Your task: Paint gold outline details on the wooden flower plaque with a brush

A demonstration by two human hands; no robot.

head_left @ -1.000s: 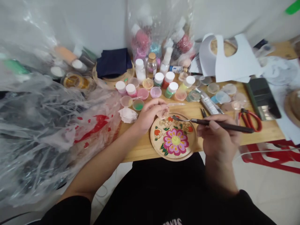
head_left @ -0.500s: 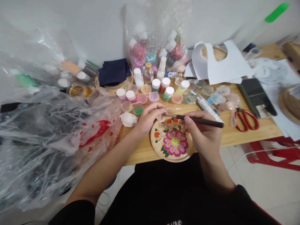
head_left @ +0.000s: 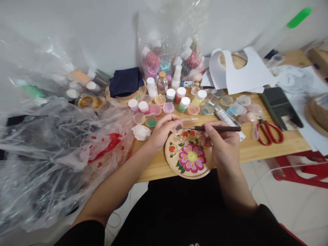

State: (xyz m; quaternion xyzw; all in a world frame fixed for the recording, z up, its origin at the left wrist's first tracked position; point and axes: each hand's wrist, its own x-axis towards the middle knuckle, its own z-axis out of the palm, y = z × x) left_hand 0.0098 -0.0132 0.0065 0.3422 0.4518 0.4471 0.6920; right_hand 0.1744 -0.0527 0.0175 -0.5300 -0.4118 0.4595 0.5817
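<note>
Pinched in the fingers of my left hand [head_left: 164, 131] is a small clear cup [head_left: 178, 128], held over the top edge of a round wooden plaque. My right hand [head_left: 223, 145] grips a dark-handled tool [head_left: 217, 128] with a thin metal shaft, nearly level. Its tip points left and is at the cup; the tip's exact shape is too small to make out. Below both hands lies the plaque [head_left: 170, 162], with a pink and purple flower [head_left: 192, 157], green leaves and orange-red fruits. My right fingers cover part of its right side.
Behind the plaque stand several white-capped jars [head_left: 183, 104] and small cups of colour [head_left: 151, 121]. A crumpled tissue [head_left: 141, 132] lies left, beside plastic sheeting [head_left: 51, 164]. Right are a tube [head_left: 222, 114], red-handled pliers [head_left: 269, 132] and a phone [head_left: 283, 107].
The tool's handle has tilted closer to level and moved slightly left, with its tip still at the cup. My left hand keeps its hold; the whole view has shifted slightly.
</note>
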